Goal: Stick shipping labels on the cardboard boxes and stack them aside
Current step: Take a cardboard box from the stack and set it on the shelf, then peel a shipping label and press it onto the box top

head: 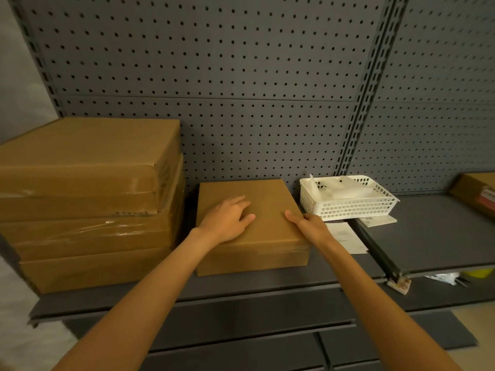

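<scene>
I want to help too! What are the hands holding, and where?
Both hands are on the small cardboard box: left hand rests on its top, right hand at its right edge.
</scene>
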